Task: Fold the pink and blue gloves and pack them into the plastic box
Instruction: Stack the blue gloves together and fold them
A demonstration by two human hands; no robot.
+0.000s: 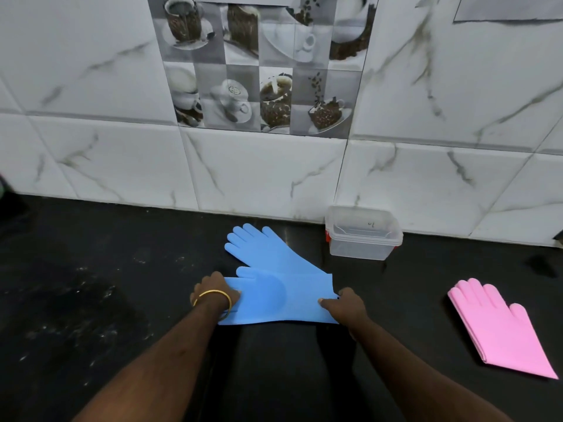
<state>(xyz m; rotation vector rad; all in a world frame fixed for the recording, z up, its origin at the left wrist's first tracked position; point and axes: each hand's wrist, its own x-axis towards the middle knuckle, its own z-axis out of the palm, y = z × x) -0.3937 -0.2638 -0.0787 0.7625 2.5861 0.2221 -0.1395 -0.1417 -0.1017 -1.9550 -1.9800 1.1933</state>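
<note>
Two blue gloves lie on the black counter. The near blue glove [274, 296] lies crosswise, with its fingers folded back over its own cuff. The far blue glove [259, 248] stretches diagonally under it, fingers toward the wall. My left hand [214, 289] holds the near glove's left edge, fingers tucked at the fold. My right hand [342, 304] pinches its right edge. The pink gloves [499, 327] lie stacked flat at the right. The clear plastic box [362, 236] stands open by the wall, nothing in it.
The black counter [106, 284] runs to a white marble-tiled wall [259, 172]. A small dark object [537, 264] lies at the far right, and a dark object [9, 205] sits at the left edge.
</note>
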